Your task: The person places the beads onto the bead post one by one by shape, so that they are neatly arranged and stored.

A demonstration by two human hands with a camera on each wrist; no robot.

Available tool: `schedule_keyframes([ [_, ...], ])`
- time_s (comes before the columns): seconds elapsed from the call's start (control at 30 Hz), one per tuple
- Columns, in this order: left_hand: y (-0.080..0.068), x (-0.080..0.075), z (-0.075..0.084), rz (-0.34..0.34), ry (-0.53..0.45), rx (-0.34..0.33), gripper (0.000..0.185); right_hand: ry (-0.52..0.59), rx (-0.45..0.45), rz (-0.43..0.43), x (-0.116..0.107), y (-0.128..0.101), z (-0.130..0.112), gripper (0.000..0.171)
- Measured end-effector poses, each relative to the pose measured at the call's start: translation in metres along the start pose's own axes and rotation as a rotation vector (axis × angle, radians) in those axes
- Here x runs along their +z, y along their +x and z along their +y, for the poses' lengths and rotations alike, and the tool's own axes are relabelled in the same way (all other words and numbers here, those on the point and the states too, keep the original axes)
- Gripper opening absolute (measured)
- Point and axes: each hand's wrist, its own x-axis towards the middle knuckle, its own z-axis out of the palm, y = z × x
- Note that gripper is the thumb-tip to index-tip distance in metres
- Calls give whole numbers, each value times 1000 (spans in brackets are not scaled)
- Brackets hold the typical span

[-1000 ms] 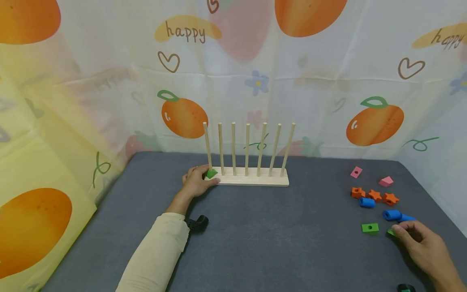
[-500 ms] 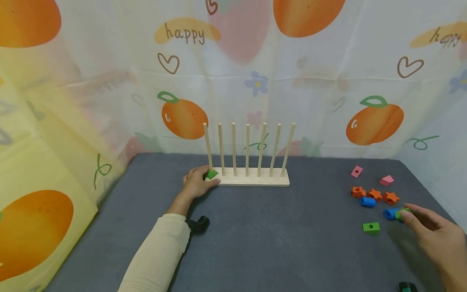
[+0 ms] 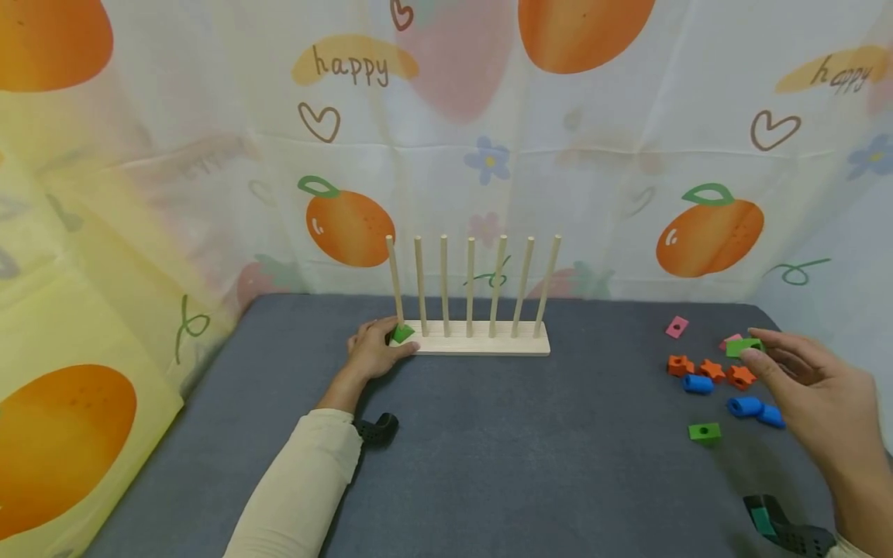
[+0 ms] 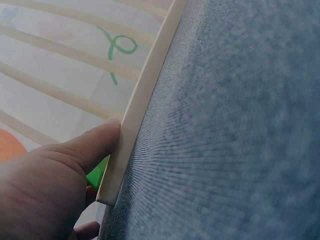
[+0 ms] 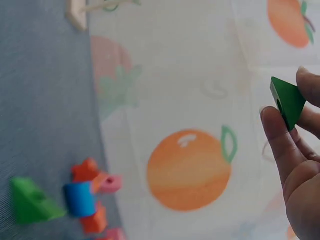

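A wooden peg stand (image 3: 481,346) with several upright pegs stands at the back of the table. My left hand (image 3: 377,350) grips its left end, the thumb along the front edge of the base, also seen in the left wrist view. A green triangular block (image 3: 403,333) sits on the base at the leftmost peg, partly hidden by that hand. On the right, my right hand (image 3: 812,387) pinches another green triangular block (image 5: 288,101) between thumb and fingers, raised above the table. A hole shows in one face of this block.
Below the right hand lie a green block (image 3: 705,432), blue cylinders (image 3: 745,407), orange star blocks (image 3: 711,371) and pink triangular blocks (image 3: 676,327). One pink block is partly hidden behind the held block. A patterned cloth (image 3: 593,155) hangs behind the table.
My right hand has lifted the green triangular block off the table and carried it up and slightly left, past the blue cylinders. The left hand keeps its place on the peg stand.
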Motion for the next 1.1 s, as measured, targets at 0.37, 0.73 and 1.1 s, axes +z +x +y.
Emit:
schedule_keyframes([
  [0.37,-1,-2,0,-9,-8,-10,57,220,-278,-25,10,35,-54,32],
  [0.73,-1,-2,1,-12,-7,-7,56,343,-265,-67,22,53,-91,29],
  [1.1,-2,-3,1,-17,-11,-12,55,413,-383,-82,52,75,-131,23],
])
